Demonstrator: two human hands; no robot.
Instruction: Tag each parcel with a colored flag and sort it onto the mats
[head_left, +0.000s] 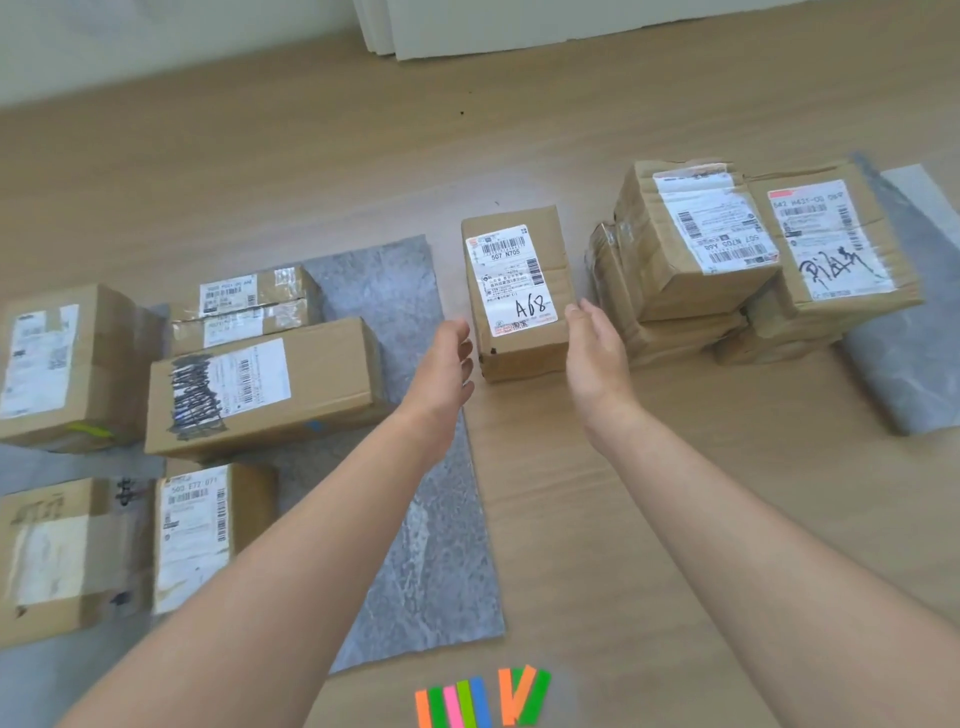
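A small cardboard parcel (519, 291) with a white label marked "A68" stands on the wooden floor between two mats. My left hand (444, 364) hovers just left of its near corner, fingers relaxed and apart from the box. My right hand (597, 353) is beside its right face, fingertips at or near the edge, fingers straight. Neither hand holds anything. Colored flags (480, 699) in orange, green, pink and blue lie on the floor at the bottom edge. A grey mat (415, 545) on the left carries several parcels (265, 389).
A stack of several parcels (727, 249) sits at the right, partly on a second grey mat (898, 364). More boxes (62, 364) fill the left side. A white wall and door frame (467, 26) close off the far end of the floor.
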